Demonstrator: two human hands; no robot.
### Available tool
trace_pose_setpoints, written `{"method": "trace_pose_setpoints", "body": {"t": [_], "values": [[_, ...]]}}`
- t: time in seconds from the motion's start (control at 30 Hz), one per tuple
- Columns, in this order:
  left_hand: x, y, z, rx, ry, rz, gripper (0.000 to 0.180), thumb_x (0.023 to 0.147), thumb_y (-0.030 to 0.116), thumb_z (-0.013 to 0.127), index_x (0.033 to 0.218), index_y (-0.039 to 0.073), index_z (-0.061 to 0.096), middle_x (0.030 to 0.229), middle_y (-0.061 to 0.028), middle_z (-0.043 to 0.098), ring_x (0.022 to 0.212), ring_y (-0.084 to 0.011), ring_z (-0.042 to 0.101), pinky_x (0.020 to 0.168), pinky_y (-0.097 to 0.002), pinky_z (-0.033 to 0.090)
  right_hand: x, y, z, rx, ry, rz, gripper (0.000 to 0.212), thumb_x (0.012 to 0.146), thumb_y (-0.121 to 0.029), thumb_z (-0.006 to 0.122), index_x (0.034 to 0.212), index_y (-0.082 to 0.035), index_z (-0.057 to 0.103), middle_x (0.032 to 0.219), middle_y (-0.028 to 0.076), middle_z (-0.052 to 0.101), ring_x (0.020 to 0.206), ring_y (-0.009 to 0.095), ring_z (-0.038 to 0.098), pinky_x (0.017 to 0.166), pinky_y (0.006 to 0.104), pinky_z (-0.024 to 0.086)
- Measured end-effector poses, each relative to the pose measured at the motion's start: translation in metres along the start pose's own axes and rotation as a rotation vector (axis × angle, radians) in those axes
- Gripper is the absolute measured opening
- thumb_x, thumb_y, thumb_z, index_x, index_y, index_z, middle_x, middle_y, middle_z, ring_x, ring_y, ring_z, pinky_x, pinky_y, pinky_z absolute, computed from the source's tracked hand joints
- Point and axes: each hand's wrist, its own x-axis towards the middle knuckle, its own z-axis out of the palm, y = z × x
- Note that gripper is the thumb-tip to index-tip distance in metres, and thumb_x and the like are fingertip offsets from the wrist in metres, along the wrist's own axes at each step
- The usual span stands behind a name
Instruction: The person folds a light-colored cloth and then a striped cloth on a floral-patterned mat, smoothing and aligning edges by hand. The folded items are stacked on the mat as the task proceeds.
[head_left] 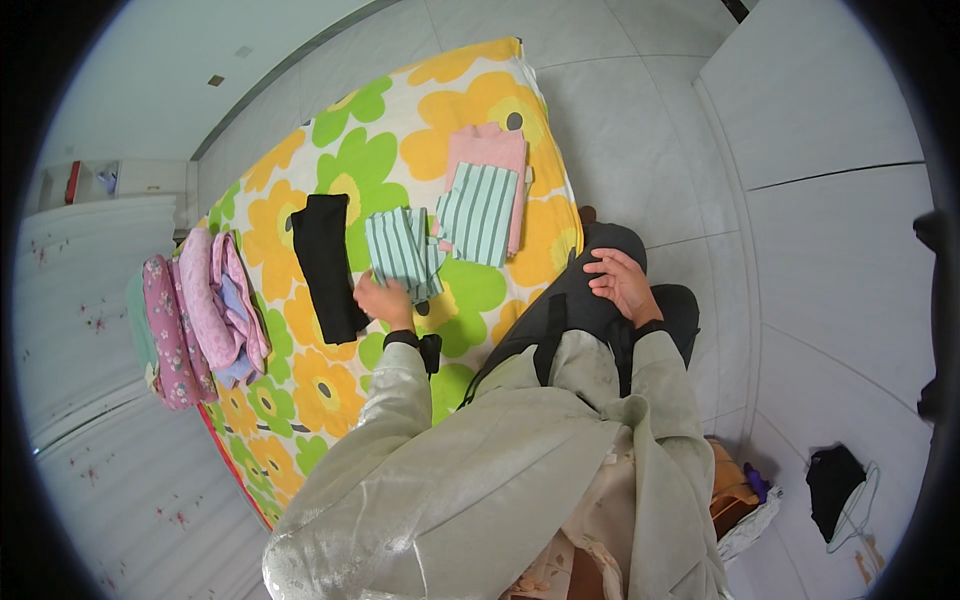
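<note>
My left hand (387, 303) is at the lower left corner of a folded green-and-white striped garment (402, 245) on the bed. Its fingers are curled at the cloth's edge, and their tips are partly hidden. A second striped piece (480, 215) lies just right, on top of a folded pink garment (487, 147); the two striped pieces nearly meet. Left of my left hand lies a long, narrow folded black garment (325, 270). My right hand (624, 286) holds nothing and is over my dark-trousered leg, fingers loosely bent and apart.
The bed (320, 385) has a yellow-and-green flowered sheet. On its far left lie folded pink clothes (215, 300) and a rolled floral cloth (172, 330). White cabinets (840, 250) stand to the right. A bag (735, 500) and a black garment with a hanger (835, 490) are at lower right.
</note>
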Motion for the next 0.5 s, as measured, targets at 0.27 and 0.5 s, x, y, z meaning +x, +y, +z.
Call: {"method": "trace_pose_setpoints", "body": {"t": [0.27, 0.5], "values": [[-0.039, 0.137, -0.019, -0.347, -0.459, 0.694, 0.067, 0.066, 0.025, 0.076, 0.125, 0.008, 0.050, 0.129, -0.0219, 0.042, 0.119, -0.0401, 0.040, 0.100, -0.0492, 0.031, 0.000, 0.001, 0.000, -0.003, -0.010, -0.003, 0.026, 0.095, -0.019, 0.049, 0.117, -0.005, 0.055, 0.098, 0.011, 0.067, 0.072, 0.016, 0.066, 0.063, 0.0259, 0.055], [-0.058, 0.155, 0.003, -0.332, -0.514, 0.656, 0.058, 0.070, -0.001, 0.058, 0.127, 0.004, 0.048, 0.132, -0.0206, 0.042, 0.124, -0.0414, 0.036, 0.105, -0.0471, 0.029, 0.000, 0.001, 0.001, -0.023, 0.016, 0.000, 0.027, 0.095, -0.018, 0.049, 0.117, -0.005, 0.055, 0.099, 0.011, 0.067, 0.072, 0.016, 0.065, 0.064, 0.0258, 0.055]]}}
